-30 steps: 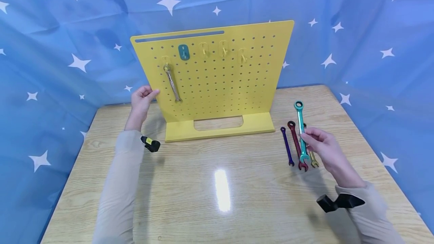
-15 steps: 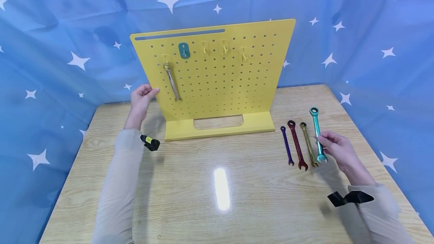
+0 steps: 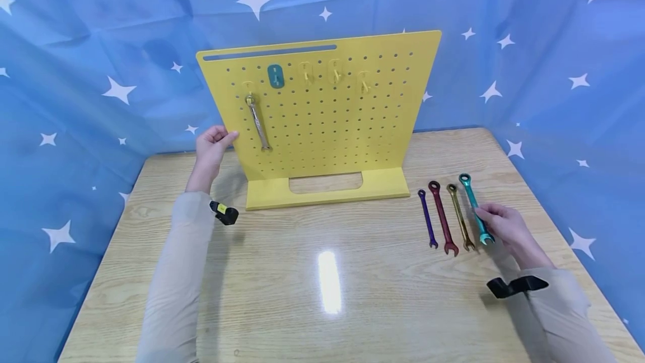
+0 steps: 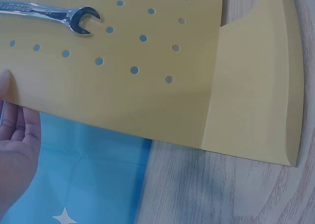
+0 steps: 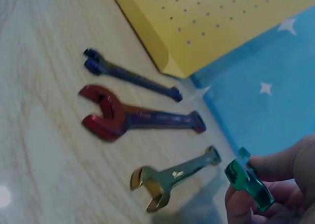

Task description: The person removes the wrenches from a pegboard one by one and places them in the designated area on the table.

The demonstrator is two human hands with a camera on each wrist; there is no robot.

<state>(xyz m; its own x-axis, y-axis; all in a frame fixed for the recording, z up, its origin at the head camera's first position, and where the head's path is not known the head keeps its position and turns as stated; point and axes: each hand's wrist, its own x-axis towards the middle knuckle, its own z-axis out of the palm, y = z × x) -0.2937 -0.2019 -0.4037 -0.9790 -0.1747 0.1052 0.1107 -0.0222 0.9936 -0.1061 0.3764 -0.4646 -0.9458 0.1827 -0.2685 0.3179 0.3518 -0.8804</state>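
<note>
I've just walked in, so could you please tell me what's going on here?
A person's right hand holds a teal combination wrench beside a gold wrench, a red wrench and a purple wrench, which lie on the table. Their left hand grips the left edge of the yellow pegboard, where a silver combination wrench hangs; the teal hook is bare.

At the far side of the table (image 3: 282, 273), the left hand (image 3: 208, 153) pinched the left edge of a yellow pegboard (image 3: 316, 106); a silver wrench (image 3: 258, 125) hung at its left. At right, the right hand (image 3: 508, 228) held a teal wrench (image 3: 472, 200), right of a gold wrench (image 3: 460, 214), a red wrench (image 3: 442, 214) and a purple wrench (image 3: 428, 219).
</note>
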